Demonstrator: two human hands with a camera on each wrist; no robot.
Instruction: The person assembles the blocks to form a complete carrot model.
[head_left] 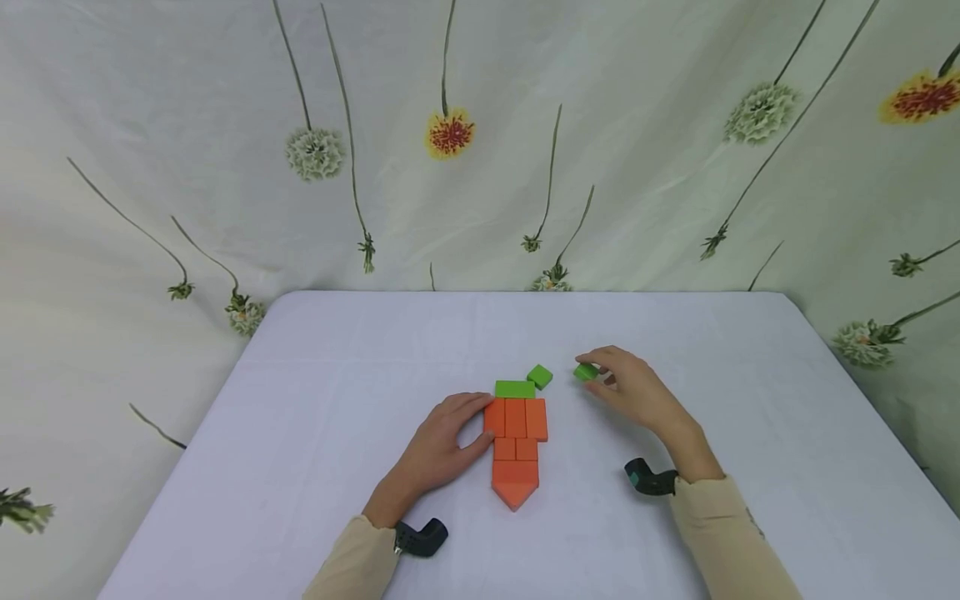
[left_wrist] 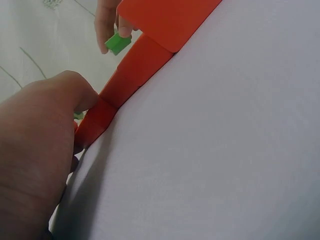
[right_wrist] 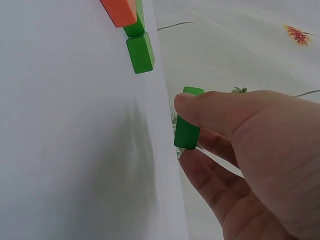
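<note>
My right hand [head_left: 630,387] pinches a small green block [head_left: 586,372] between thumb and fingers, above the table to the right of the laid-out shape. In the right wrist view, the thumb lies across that block [right_wrist: 187,132]. Orange blocks [head_left: 515,472] lie edge to edge in a column that ends in a point toward me. A green rectangular block [head_left: 514,389] caps its far end, and a small green block [head_left: 540,376] sits turned at that block's right corner. My left hand [head_left: 442,442] rests at the column's left side, its thumb and fingertips touching the orange edge.
A white cloth covers the table [head_left: 337,350]. Behind it hangs a pale curtain [head_left: 645,192] printed with flowers. Dark wrist cameras stick out from the left wrist [head_left: 422,538] and right wrist [head_left: 651,478].
</note>
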